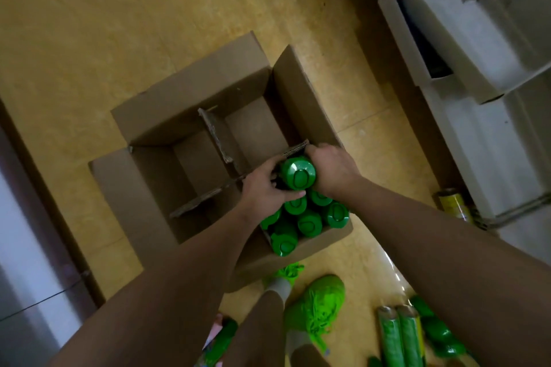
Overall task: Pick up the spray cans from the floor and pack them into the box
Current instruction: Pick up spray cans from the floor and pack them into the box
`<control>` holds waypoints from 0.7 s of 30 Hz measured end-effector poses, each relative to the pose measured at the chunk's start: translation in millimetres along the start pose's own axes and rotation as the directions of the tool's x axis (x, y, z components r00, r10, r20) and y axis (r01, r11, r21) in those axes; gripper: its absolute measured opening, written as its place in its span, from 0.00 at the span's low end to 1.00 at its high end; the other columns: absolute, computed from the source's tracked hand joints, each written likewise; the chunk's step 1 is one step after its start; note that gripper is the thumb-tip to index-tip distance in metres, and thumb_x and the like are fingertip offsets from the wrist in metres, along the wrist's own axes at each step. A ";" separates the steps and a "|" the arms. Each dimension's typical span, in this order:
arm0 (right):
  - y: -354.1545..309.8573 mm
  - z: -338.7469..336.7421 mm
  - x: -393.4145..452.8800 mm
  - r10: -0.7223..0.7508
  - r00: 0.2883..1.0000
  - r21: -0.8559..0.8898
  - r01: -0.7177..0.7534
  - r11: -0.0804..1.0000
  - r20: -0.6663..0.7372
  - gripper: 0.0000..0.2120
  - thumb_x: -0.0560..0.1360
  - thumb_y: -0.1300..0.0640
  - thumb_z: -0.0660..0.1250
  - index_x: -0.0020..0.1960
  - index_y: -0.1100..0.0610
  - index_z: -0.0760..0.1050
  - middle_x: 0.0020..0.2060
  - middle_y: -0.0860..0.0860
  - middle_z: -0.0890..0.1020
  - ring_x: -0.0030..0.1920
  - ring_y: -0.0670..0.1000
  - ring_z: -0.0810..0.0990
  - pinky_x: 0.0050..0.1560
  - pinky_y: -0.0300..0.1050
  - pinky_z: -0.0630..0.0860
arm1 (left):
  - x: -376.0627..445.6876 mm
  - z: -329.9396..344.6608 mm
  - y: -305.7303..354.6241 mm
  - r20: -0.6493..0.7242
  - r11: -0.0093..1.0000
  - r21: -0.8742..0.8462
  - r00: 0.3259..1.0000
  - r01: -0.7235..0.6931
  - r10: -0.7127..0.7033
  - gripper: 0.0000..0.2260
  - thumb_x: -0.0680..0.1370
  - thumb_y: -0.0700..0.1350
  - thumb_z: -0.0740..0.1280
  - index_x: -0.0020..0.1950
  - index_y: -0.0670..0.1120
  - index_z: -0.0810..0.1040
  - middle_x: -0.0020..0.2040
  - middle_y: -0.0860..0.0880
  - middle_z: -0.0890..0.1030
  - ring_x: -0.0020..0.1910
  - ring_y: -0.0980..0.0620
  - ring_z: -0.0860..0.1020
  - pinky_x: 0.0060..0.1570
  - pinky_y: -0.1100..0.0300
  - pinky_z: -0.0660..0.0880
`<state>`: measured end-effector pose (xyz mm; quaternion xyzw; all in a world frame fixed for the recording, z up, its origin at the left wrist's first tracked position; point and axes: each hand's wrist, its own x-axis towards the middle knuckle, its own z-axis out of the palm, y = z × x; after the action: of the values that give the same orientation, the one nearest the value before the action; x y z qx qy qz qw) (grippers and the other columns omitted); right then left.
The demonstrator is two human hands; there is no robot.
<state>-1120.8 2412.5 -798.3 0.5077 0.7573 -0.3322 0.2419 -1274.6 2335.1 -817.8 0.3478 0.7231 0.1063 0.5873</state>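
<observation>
Insertion: both hands, left [265, 185] and right [331, 170], grasping green-capped spray can [298, 173] | lower upright beside packed cans [310, 222] | brown cardboard box [190, 104].

Both arms reach forward; left hand [265, 185] and right hand [331, 170] apparently curl inward, facing.

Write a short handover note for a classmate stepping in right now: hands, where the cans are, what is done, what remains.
Both hands grip one green-capped spray can: left hand, right hand, holding it over the cardboard box.
Done: several packed cans stand in the near-right compartment.
Left: seat this can, then collect the loose cans lying on the floor at lower right. The other compartments hold no cans.
</observation>
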 end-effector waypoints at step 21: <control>5.1 35.8 -4.4 0.042 0.999 0.205 -0.039 0.978 -0.013 0.29 0.72 0.65 0.66 0.73 0.55 0.67 0.65 0.54 0.73 0.64 0.59 0.73 0.61 0.53 0.76 | -4.0 -3.4 10.3 0.106 0.957 0.289 0.994 -0.040 0.010 0.26 0.71 0.38 0.75 0.67 0.51 0.74 0.61 0.52 0.77 0.62 0.49 0.76 0.66 0.51 0.73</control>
<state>-1113.4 2384.3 -820.2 0.5481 0.7106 -0.3989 0.1884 -1273.6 2341.0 -807.9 0.4444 0.6951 -0.0118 0.5650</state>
